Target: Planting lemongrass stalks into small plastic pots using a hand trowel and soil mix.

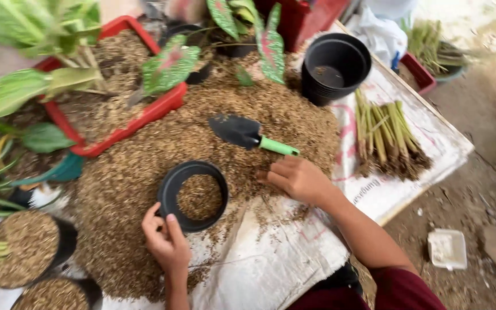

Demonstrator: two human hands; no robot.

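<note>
The right hand (299,179) rests on the brown husk pile (144,172) with its fingers (275,172) loosely bent and holding nothing. The little trowel (251,135) lies just above those fingers, very close but not touching. Its green handle (278,147) points down toward the right hand, and its dark blade (235,130) points away, up and to the left. So the long way of the trowel runs slanted, handle end nearest the fingers.

The left hand (166,241) is farther from the trowel. Its fingers pinch the near rim of a black pot (167,192), which sits in the husks and is partly filled with them.

Past the trowel, away from the fingers, a stack of empty black pots (335,66) stands. To the right of the right hand lies a bundle of green cut stems (388,138) on the white sack (271,258). A red tray (139,123) with leafy plants (173,66) sits far to the left. Nothing lies between the right fingers and the green handle.
</note>
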